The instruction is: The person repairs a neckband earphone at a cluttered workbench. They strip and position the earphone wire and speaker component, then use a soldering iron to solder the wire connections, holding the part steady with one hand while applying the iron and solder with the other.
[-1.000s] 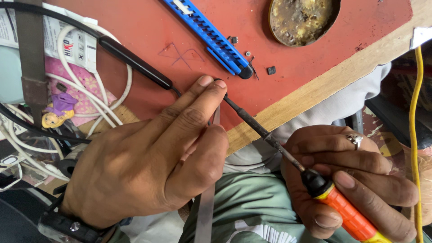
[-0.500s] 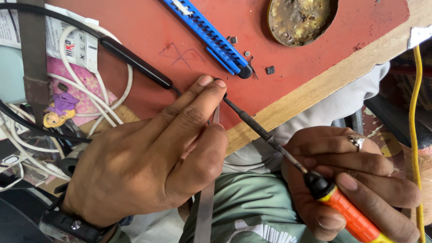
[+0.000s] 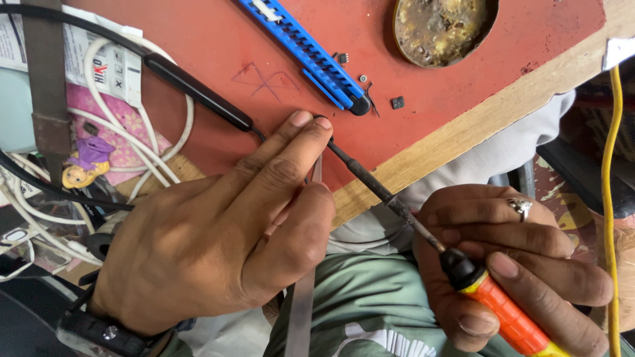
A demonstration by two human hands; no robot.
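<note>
My left hand [image 3: 225,228] pinches metal tweezers [image 3: 303,311] between thumb and fingers, their tips hidden under my fingertips on the red board [image 3: 218,46]. My right hand [image 3: 509,264] grips an orange-handled soldering iron [image 3: 503,311]. Its dark shaft [image 3: 370,182] runs up and left, and the tip meets my left fingertips at the board. What sits under the fingertips is hidden.
A blue strip-shaped tool [image 3: 307,56] lies on the board, with small dark chips [image 3: 397,102] beside it. A round dirty metal tin [image 3: 443,26] sits at the top. A black probe [image 3: 198,92] and white cables [image 3: 132,145] lie left. A yellow cable [image 3: 612,198] hangs right.
</note>
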